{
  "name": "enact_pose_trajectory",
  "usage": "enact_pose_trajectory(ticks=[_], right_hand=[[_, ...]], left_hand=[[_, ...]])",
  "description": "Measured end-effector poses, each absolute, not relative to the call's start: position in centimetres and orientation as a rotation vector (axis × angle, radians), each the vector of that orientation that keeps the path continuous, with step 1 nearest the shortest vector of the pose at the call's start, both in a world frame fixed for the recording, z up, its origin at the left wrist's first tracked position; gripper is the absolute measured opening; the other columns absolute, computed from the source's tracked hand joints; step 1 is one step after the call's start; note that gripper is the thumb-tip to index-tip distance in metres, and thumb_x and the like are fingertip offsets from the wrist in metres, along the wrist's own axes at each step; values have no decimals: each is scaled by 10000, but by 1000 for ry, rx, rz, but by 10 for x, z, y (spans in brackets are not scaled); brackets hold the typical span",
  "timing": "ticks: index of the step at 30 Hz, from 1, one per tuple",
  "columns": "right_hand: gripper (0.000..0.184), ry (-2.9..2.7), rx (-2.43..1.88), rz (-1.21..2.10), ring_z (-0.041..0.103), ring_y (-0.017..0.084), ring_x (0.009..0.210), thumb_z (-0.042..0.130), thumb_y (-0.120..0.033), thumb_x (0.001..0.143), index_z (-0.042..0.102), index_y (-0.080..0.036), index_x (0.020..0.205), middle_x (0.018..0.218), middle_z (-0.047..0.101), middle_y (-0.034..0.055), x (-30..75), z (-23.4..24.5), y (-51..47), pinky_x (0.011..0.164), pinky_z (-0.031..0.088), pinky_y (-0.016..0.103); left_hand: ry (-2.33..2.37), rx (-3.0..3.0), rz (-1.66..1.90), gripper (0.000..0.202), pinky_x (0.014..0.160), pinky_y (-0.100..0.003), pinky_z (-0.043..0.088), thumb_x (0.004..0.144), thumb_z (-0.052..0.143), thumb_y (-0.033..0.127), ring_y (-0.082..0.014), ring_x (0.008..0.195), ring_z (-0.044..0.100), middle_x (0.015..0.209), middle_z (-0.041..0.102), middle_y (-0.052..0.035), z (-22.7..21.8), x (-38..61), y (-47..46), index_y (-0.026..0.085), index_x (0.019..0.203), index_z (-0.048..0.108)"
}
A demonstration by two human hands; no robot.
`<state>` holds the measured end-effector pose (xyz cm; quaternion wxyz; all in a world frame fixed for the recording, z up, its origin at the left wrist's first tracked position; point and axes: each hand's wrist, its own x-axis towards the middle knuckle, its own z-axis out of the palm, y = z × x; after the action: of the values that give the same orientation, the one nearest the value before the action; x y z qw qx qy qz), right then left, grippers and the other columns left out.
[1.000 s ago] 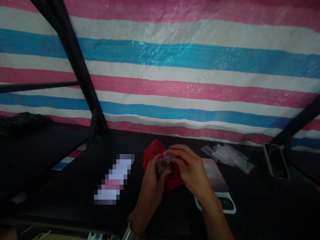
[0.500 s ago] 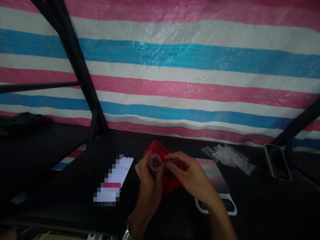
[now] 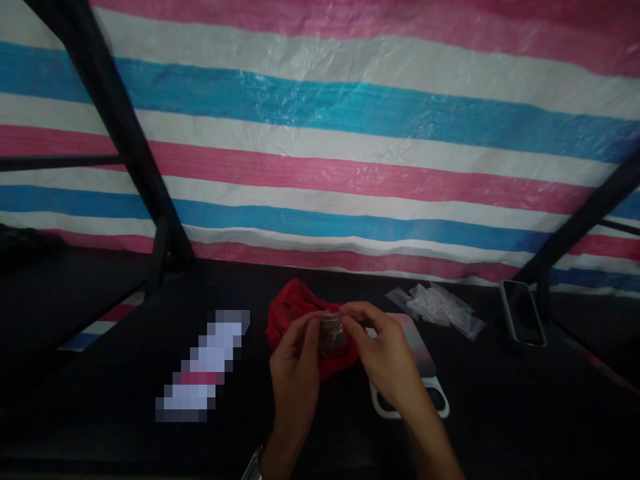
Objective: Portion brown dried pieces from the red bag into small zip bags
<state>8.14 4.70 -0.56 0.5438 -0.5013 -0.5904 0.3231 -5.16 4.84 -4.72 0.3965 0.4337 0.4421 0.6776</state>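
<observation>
My left hand [image 3: 295, 367] and my right hand [image 3: 385, 357] meet over the dark table, both pinching a small clear plastic bag [image 3: 331, 330] with dark bits inside. Each hand grips one side of the bag's top edge with thumb and fingers. Right behind the bag lies an open red plastic bag [image 3: 295, 313] holding more dark contents. Under my right hand sits a small white digital scale [image 3: 425, 370] with a shiny platform.
A lit phone [image 3: 203, 367] lies to the left on the black table [image 3: 525, 413]. Several empty clear zip bags [image 3: 437, 307] are piled at the back right, beside a dark phone [image 3: 523, 312]. A striped tarp and black frame bars stand behind.
The little bag's mouth was open between my hands; now my fingers pinch it flat along the top. The view has shifted slightly to the right.
</observation>
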Motion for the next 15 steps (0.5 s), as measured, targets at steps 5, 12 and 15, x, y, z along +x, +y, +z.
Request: enact_pose_trajectory(ticks=[5,12,15], right_hand=[[126,-1426,-1183,755,739,203,871,705,-276,881,814,-228,922,953,817,42,90,-1,43,807,566,299],[119,-1413,-1232,648,723,194,810,717,-237,834,832,-241,802,829,802,27,99,4,38,772,548,294],[114,-1325,-1179,742,740,201,827,738,-298,835,827,-231,859,856,811,30,95,6,33,776,565,300]], left_hand=[[1098,1350,1653,359,980,-347,621,968,635,516,-231,1111,767,1185,811,-77,-51,-41,47,247,1124,814],[1121,1309,1593,384,862,-301,649,963,616,540,-219,966,806,1047,850,-62,-49,-36,45,227,1037,827],[1184,1229,1642,405,771,-293,650,947,632,566,-220,877,800,980,848,-65,-46,-33,42,210,994,817]])
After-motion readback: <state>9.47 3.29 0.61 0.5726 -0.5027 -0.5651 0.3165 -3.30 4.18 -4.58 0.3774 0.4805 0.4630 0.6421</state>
